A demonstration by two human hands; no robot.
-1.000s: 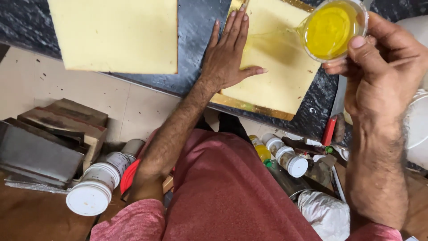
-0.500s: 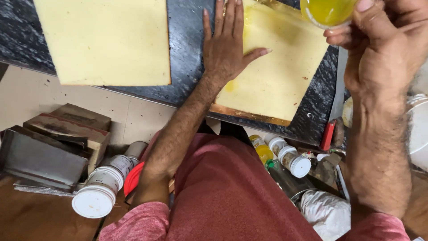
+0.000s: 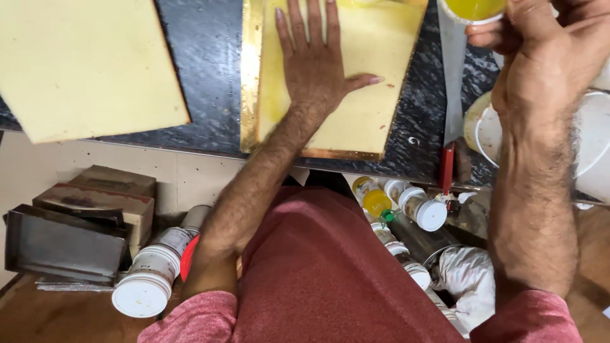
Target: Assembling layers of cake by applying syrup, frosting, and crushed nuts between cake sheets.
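My left hand [image 3: 318, 60] lies flat, fingers spread, on a pale yellow board [image 3: 372, 105] with gold-painted edges that rests on the dark stone counter [image 3: 213, 70]. My right hand [image 3: 540, 54] is raised at the upper right and grips a small clear cup of yellow liquid [image 3: 473, 9], only its lower part showing at the top edge. A second pale yellow board [image 3: 82, 63] lies on the counter to the left, apart from both hands.
A red-handled flat blade [image 3: 451, 121] and a white bucket [image 3: 495, 130] sit at the counter's right. Below the counter stand white-lidded jars [image 3: 149, 279], small bottles [image 3: 413, 206], boxes and a dark metal tray [image 3: 60, 244]. My red-clothed lap [image 3: 330, 279] fills the bottom.
The view has dropped toward my lap, so the boards and hands sit higher in frame. The cup has slid mostly out of the top edge. My left hand stays flat on the board.
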